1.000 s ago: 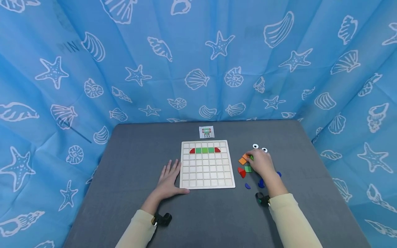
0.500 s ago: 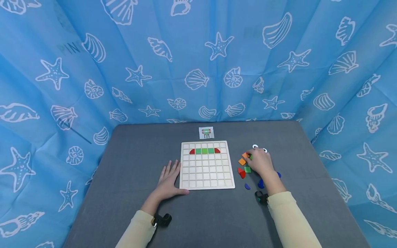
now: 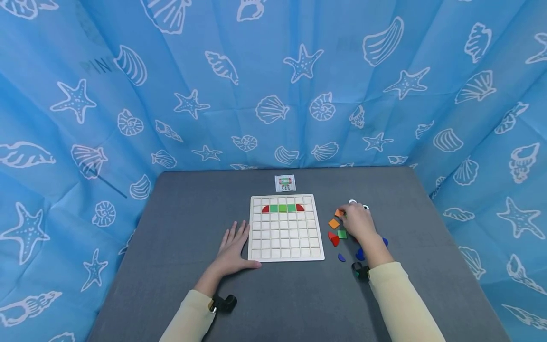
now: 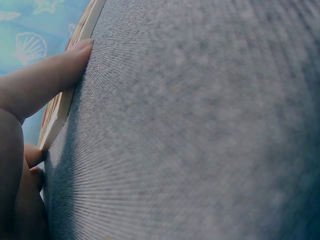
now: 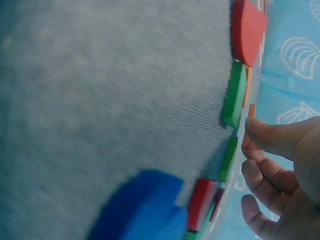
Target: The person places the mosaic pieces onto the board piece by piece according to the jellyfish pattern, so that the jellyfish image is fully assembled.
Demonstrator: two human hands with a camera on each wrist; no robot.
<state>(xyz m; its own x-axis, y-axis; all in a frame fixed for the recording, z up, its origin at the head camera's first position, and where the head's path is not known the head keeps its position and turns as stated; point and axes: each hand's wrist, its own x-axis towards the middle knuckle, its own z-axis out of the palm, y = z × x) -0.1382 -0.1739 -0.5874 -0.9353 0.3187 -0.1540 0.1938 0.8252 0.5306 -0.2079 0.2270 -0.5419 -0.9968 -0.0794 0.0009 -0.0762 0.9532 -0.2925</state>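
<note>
A pale wooden grid board [image 3: 286, 261] lies on the table with a row of red and green tiles [image 3: 282, 208] near its far side. My left hand [image 3: 231, 253] rests at the board's left edge, fingers straight and thumb along the near edge. At the right, my right hand [image 3: 359, 223] pinches an orange square tile [image 5: 252, 110] between thumb and forefinger. Another orange square tile [image 3: 334, 223] lies just below that hand. Close by are a green square tile [image 3: 342, 234], red pieces [image 3: 334, 239] and blue pieces [image 3: 360, 254]; some pieces are hidden under the hand.
A small card [image 3: 285, 183] with a printed coloured figure lies beyond the board. White ring-shaped pieces [image 3: 366, 207] show just past the right hand. A blue half-round piece [image 3: 341, 257] lies on the grey table [image 3: 295, 304]. A blue shell-print curtain [image 3: 273, 137] stands behind.
The orange tile at my right fingers has come slightly away from the other orange tile. My right hand has shifted only a little; the left hand and board stay put.
</note>
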